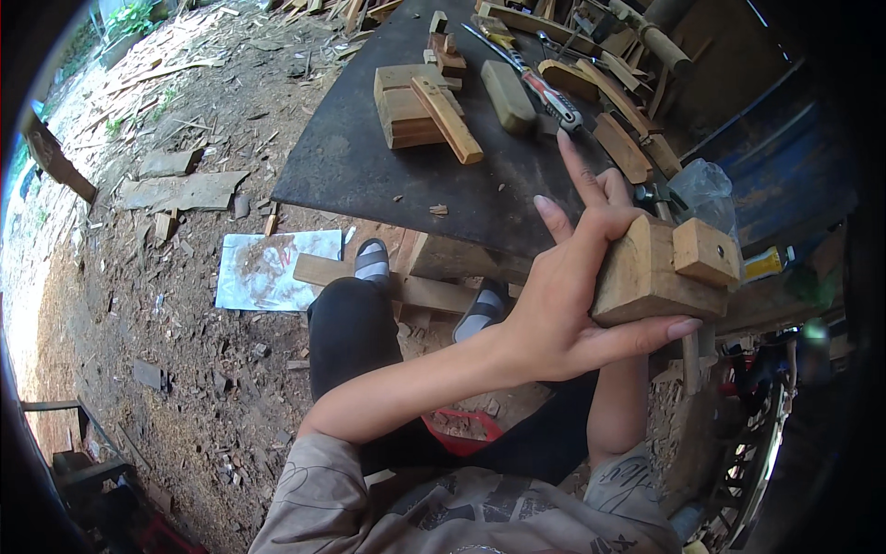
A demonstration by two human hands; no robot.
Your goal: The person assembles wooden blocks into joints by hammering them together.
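A squared wooden block [646, 277] with a smaller wooden block [706, 254] against its side sits between the thumb and fingers of my left hand [568, 277]. The smaller piece has a dark hole in its face. My left thumb lies along the lower edge of the larger block, while one finger stretches up and away from it. Behind that thumb rises my right forearm [618, 406]; the left hand and the wood hide my right hand. Just beyond the raised finger, on the dark workbench [341, 152], lies a tool with a red and grey handle [558, 103].
Stacked wood pieces [401, 106], a leaning slat [448, 120] and a rounded beige block [508, 97] occupy the bench. A clear plastic bag [706, 189] is at right. Below, a white sheet [268, 268] lies on ground strewn with chips. Something red [461, 432] shows between my legs.
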